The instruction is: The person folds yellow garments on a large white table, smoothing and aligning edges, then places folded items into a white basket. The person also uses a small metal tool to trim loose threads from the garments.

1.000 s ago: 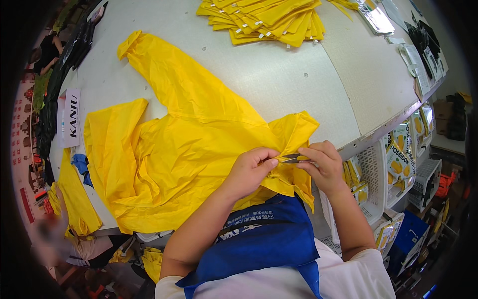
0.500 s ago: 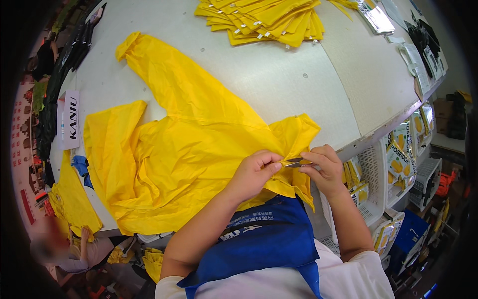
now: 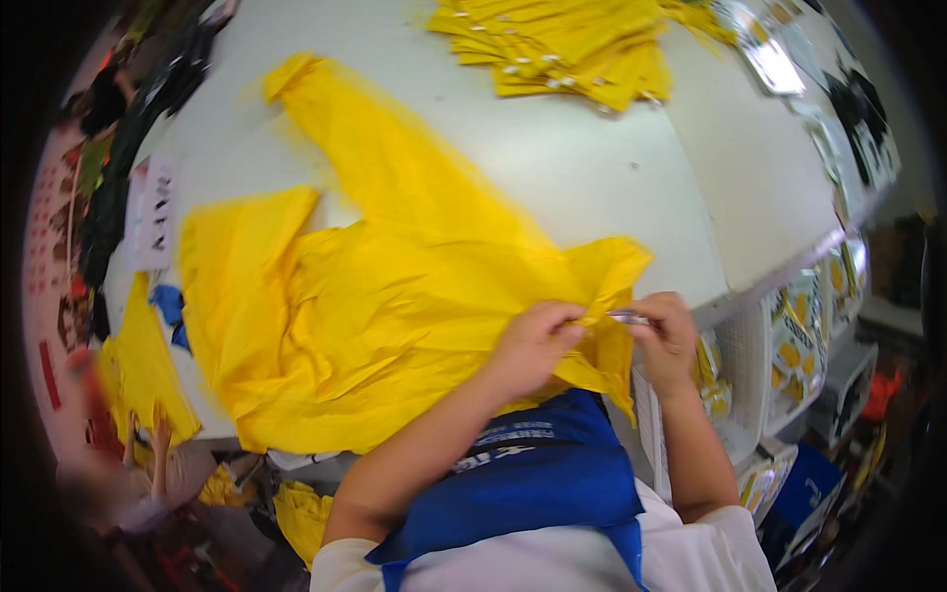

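A yellow raincoat-like garment lies crumpled across the table in front of me, one sleeve stretched toward the far left. My left hand pinches the garment's edge near its right end. Just to the right, my right hand grips a small pair of thread snips, their blades pointing at the pinched spot. Motion blurs the blade tips, so I cannot make out whether they touch the cloth or a thread.
A fanned stack of folded yellow pieces lies on the white table. White baskets with yellow-and-white packages stand beyond its right edge. At lower left, a co-worker handles yellow cloth. Black bundles line the left edge.
The whole view has shifted and blurred slightly. My right hand has drawn a little away from my left with the snips, whose blades look closer together. My left hand keeps its pinch.
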A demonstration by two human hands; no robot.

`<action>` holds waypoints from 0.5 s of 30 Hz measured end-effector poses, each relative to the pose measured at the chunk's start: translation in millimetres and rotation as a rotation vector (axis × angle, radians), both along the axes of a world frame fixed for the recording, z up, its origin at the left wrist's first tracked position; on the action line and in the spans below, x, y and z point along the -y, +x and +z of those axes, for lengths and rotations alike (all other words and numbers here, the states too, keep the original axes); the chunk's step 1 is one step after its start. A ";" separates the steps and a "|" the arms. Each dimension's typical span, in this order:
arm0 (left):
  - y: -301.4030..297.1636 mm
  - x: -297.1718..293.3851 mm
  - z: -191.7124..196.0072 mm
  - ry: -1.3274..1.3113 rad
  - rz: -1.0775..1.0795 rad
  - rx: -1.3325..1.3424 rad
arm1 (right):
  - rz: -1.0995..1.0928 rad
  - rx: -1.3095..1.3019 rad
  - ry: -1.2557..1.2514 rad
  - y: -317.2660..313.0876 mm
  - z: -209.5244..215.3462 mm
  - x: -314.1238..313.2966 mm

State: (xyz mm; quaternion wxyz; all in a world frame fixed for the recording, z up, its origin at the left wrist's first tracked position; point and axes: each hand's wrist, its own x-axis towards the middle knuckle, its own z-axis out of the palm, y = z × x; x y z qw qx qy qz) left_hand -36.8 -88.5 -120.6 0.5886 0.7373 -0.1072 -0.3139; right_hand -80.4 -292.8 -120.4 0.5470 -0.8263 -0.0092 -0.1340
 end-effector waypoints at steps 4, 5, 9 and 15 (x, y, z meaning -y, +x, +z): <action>-22.7 -16.3 7.7 0.078 -0.201 0.626 | -0.073 -0.177 0.339 0.2 26.6 -21.1; -27.6 -26.3 12.8 0.123 -0.217 0.814 | -0.028 -0.174 0.305 3.4 29.6 -24.0; -65.7 -146.7 -9.7 0.430 0.108 0.693 | 0.343 -0.537 0.290 16.7 47.7 -86.3; -122.4 -307.1 5.5 1.169 0.297 0.636 | 1.097 -0.210 -0.143 13.0 -10.2 -246.4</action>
